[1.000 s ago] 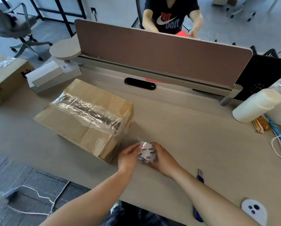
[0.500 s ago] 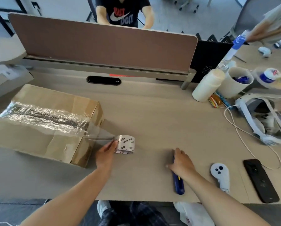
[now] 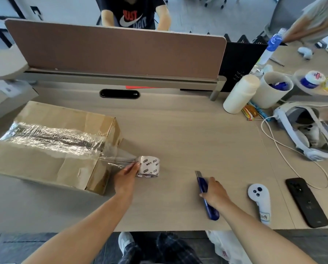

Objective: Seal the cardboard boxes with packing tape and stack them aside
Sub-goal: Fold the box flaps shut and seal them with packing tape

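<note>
Here the cardboard box (image 3: 52, 145) lies at the left of the desk (image 3: 178, 134), clear tape along its top seam and a strip stretching off its right end to the tape roll (image 3: 148, 166) just beside it. The left hand (image 3: 126, 177) pinches that roll. Further right, the right hand (image 3: 215, 193) has its fingers curled around a blue utility knife (image 3: 207, 197) lying on the desk.
</note>
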`<state>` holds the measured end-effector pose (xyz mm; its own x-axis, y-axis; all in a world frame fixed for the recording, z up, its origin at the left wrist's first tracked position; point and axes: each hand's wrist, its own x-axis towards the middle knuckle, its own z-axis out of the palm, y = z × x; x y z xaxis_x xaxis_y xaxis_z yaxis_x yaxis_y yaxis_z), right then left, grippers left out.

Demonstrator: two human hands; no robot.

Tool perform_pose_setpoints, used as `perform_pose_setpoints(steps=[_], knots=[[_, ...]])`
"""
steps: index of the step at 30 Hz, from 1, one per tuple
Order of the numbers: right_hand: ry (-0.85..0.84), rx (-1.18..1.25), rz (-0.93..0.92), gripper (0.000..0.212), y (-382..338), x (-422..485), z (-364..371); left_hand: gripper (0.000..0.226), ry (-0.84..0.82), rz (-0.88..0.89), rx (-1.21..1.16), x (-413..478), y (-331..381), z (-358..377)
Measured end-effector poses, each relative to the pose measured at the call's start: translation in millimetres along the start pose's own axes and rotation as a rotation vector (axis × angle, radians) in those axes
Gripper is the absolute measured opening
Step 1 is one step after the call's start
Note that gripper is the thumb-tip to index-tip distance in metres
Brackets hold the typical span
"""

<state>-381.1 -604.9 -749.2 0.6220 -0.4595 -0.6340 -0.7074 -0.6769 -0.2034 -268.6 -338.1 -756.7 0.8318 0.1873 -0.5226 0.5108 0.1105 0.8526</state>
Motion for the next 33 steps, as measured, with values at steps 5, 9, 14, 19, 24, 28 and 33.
perform_pose_setpoints(steps=[5, 9, 14, 19, 24, 28, 33], knots=[[-0.057, -0.022, -0.085, 0.047, -13, 11, -5, 0.031, 0.039, -0.028, -0.132, -2, 4, 9], [-0.05, -0.035, -0.233, 0.023, -36, 23, -17, 0.017, 0.076, -0.07, -0.182, -6, 4, 11], [0.065, -0.165, -0.629, 0.024, -104, 30, -53, 0.005, 0.158, -0.146, -0.275, -4, -2, 13], [0.392, -0.542, -1.324, 0.035, -185, 31, -71, 0.009, 0.243, -0.186, -0.388, -5, 1, 23], [0.569, -0.757, -1.813, 0.031, -236, 15, -58, 0.008, 0.271, -0.166, -0.304, -1, 1, 27], [0.599, -0.827, -1.943, 0.037, -248, 13, -48, 0.014, 0.311, -0.219, -0.293, 3, 2, 26], [0.641, -0.918, -1.579, 0.03, -251, 51, -74, 0.007, 0.273, -0.258, -0.321, -7, 6, 26]])
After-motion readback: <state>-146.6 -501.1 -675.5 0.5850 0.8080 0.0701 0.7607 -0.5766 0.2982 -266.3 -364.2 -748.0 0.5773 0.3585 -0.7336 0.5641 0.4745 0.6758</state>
